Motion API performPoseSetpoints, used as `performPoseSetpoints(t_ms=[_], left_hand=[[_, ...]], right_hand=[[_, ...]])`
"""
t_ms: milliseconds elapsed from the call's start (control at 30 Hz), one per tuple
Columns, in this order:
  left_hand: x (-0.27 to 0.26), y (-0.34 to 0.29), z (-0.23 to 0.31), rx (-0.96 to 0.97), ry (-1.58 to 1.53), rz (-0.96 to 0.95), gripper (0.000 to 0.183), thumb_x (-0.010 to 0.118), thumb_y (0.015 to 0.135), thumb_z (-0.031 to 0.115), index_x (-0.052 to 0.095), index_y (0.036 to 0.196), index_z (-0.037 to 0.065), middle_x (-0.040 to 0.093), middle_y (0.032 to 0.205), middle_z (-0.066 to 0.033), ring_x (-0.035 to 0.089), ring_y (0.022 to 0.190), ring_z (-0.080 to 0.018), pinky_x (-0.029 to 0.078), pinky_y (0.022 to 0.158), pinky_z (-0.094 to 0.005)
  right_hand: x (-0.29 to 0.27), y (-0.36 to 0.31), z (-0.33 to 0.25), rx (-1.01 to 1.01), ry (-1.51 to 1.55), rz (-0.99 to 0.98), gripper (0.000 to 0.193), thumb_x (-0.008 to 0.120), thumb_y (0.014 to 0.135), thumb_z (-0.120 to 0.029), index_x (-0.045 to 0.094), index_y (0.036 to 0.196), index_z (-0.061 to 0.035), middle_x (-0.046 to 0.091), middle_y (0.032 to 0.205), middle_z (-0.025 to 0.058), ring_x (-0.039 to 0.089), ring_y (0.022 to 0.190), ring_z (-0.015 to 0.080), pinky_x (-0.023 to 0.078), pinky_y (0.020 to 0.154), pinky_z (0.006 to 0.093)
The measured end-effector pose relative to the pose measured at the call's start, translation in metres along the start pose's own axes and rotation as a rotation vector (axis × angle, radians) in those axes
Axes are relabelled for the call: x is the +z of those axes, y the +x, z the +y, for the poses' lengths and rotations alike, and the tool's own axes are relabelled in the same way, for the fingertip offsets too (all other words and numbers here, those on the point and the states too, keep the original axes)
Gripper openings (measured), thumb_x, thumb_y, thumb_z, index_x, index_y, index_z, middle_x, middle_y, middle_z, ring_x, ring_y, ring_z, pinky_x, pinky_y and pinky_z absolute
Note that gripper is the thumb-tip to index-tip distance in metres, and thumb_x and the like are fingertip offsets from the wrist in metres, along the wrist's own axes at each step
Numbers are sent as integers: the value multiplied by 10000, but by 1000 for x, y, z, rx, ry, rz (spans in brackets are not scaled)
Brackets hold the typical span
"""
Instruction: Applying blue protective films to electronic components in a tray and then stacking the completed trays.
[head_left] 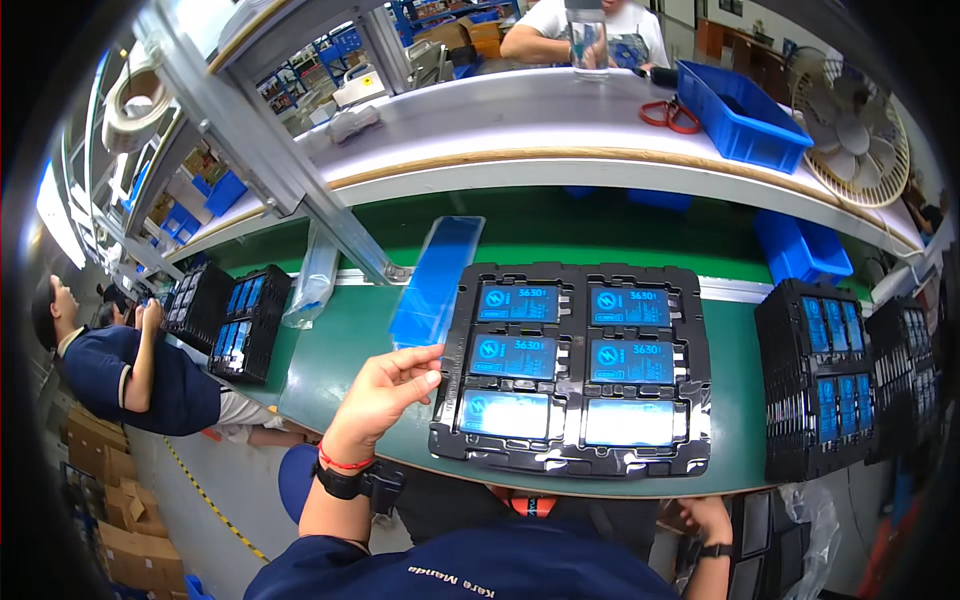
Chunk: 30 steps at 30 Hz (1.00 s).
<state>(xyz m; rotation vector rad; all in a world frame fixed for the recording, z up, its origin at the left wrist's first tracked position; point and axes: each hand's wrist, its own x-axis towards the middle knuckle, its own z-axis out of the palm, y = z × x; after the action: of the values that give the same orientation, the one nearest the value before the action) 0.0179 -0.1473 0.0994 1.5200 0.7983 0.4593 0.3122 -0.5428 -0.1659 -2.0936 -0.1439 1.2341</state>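
Note:
A black plastic tray (572, 400) lies on the green bench in front of me. In its pockets sit several blue flat battery packs (516, 304), in two columns; the lowest ones glare with reflected light. My left hand (385, 393) is at the tray's left edge, thumb and bent fingers closed against the rim. Beyond that hand, clear-and-blue plastic film sheets (437, 280) lie partly beside the tray. Low at the right, my right hand (706, 515) is below the bench's front edge, near dark trays (762, 540); its fingers are partly hidden, so its grip is unclear.
Tall stacks of filled black trays (815, 380) stand at the right, with another stack (248, 320) at the left. A metal post (270, 150) rises behind the bench. The raised shelf holds a blue bin (740, 115), red-handled scissors (670, 117) and a fan (850, 130). Co-workers sit left and opposite.

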Motion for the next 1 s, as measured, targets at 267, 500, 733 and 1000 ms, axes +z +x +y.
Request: performPoseSetpoints(t_ms=[267,500,733,1000], left_hand=[[6,-4,-17,48,-274,-29,416,634,850,88,530,1241,-9,589,1042,-33,534,839,-73,443,726,-223],[12,-18,-10,121,-515,-106,508,617,853,50,427,1317,-30,559,1147,-49,548,951,-100,433,885,-253],[13,-30,2,147,-565,-282,728,612,832,-19,202,1432,16,481,1268,-105,517,1094,-137,439,893,-247],[26,-22,8,207,-592,-414,778,594,781,-110,186,1432,13,170,1486,-116,181,1369,-207,268,1081,-321]], right_hand=[[-31,-161,-140,-764,307,-310,234,617,817,-65,604,1028,35,670,839,134,619,707,129,486,632,233],[-17,-130,-221,-868,302,83,340,626,846,-126,553,1127,50,599,882,44,505,671,64,423,560,200],[6,-115,-245,-893,322,41,376,621,852,-128,536,1161,69,578,917,20,498,738,43,409,627,178],[-1,-143,-253,-964,-152,277,286,624,816,-61,605,1084,37,613,1034,119,564,913,198,430,805,293]])
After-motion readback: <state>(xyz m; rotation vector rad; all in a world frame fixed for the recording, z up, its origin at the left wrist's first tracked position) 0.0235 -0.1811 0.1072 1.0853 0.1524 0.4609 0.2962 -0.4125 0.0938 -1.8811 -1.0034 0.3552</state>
